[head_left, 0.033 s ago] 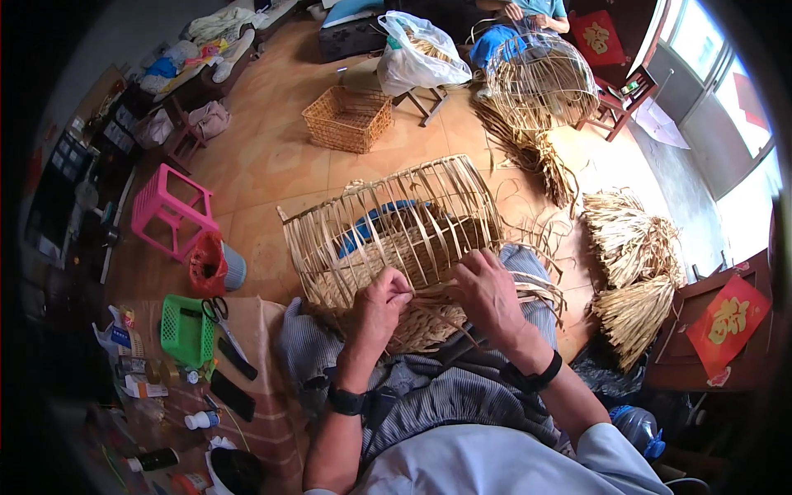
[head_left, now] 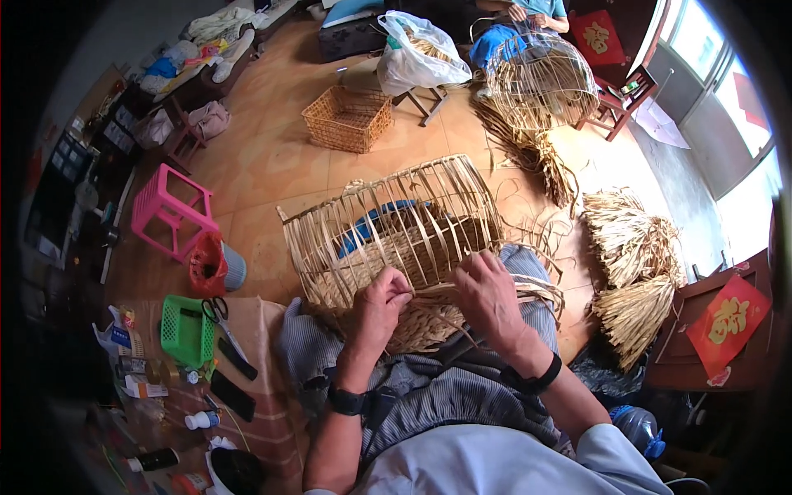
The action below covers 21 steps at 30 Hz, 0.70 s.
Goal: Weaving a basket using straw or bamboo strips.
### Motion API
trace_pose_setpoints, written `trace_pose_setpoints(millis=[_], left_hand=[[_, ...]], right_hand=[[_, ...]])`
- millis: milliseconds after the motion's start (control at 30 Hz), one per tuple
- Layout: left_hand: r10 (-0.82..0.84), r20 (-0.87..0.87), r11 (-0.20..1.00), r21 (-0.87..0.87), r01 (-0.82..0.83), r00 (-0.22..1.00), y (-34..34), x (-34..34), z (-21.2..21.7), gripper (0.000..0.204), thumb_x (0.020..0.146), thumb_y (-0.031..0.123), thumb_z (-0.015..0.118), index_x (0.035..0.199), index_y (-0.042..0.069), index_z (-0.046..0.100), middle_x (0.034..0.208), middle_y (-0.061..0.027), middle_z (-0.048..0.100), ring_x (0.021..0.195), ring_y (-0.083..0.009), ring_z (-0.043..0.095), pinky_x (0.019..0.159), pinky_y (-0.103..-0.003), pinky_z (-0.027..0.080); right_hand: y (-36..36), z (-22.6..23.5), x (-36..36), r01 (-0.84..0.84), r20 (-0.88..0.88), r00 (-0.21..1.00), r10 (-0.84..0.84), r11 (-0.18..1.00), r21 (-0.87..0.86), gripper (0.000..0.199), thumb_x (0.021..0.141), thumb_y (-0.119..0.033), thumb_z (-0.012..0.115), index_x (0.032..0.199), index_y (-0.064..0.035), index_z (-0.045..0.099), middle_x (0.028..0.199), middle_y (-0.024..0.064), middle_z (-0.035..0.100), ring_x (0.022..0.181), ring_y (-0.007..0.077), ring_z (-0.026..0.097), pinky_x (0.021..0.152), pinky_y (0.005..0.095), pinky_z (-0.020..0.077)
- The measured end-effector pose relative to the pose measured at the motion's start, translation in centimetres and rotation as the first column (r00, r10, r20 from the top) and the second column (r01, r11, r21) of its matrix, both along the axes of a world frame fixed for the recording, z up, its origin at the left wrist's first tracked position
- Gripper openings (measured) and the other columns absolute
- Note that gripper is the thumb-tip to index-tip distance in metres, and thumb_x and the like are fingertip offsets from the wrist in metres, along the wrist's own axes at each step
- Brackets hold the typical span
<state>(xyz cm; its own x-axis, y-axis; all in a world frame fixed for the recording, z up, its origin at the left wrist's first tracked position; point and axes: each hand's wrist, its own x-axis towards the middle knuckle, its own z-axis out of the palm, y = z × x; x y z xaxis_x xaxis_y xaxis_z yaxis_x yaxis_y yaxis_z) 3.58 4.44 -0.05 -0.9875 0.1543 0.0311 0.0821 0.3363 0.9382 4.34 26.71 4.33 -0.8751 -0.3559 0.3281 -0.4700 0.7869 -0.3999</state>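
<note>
A half-woven straw basket (head_left: 417, 332) lies across my lap, its lower part densely woven and its bare upright stakes (head_left: 425, 194) slanting away from me. My left hand (head_left: 379, 309) is closed in a pinch on a straw strand at the near weaving edge. To its right, my right hand (head_left: 488, 299) has curled fingers around straw strands (head_left: 528, 289) whose loose ends trail off to the right; its fingertips are partly hidden. Something blue (head_left: 371, 223) shows between the stakes.
At left, a cloth-covered table holds a green plastic basket (head_left: 186, 330), scissors (head_left: 219, 313) and bottles. A pink stool (head_left: 173, 206) and a bin (head_left: 234, 269) stand beyond. Straw bundles (head_left: 631, 239) lie at right. Far off, a person's hands (head_left: 520, 12) are near a wire-like basket frame (head_left: 540, 82).
My right hand has shifted very slightly at the weaving edge. My left hand and the straw basket look unmoved.
</note>
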Motion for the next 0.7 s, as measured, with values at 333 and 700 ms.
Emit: trace_pose_setpoints(millis=[333,700], left_hand=[[-0.066,0.034,0.980,-0.187,0.071,0.997,-0.4,-1.1,1.9,0.018,0.094,0.009,0.071,0.109,0.009,0.079,0.087,-0.0094,0.077,0.077,-0.0128,0.071,0.070,-0.028,0.054],[-0.160,0.133,0.973,-0.147,0.179,0.978,-0.8,-2.1,2.4,0.015,0.088,0.009,0.076,0.103,0.007,0.081,0.088,-0.0096,0.078,0.078,-0.0116,0.071,0.073,-0.028,0.054]], right_hand=[[-1.6,-2.4,2.8,-0.009,-0.023,1.000,0.012,0.991,0.130,0.010,0.090,-0.012,0.058,0.094,-0.0026,0.055,0.092,0.0149,0.059,0.093,0.0328,0.060,0.084,0.0438,0.0479],[-1.6,-5.2,4.8,-0.146,0.155,0.970,0.189,0.956,-0.255,0.016,0.093,-0.011,0.064,0.092,-0.0026,0.050,0.064,0.0178,0.060,0.053,0.0396,0.061,0.048,0.0494,0.0475]])
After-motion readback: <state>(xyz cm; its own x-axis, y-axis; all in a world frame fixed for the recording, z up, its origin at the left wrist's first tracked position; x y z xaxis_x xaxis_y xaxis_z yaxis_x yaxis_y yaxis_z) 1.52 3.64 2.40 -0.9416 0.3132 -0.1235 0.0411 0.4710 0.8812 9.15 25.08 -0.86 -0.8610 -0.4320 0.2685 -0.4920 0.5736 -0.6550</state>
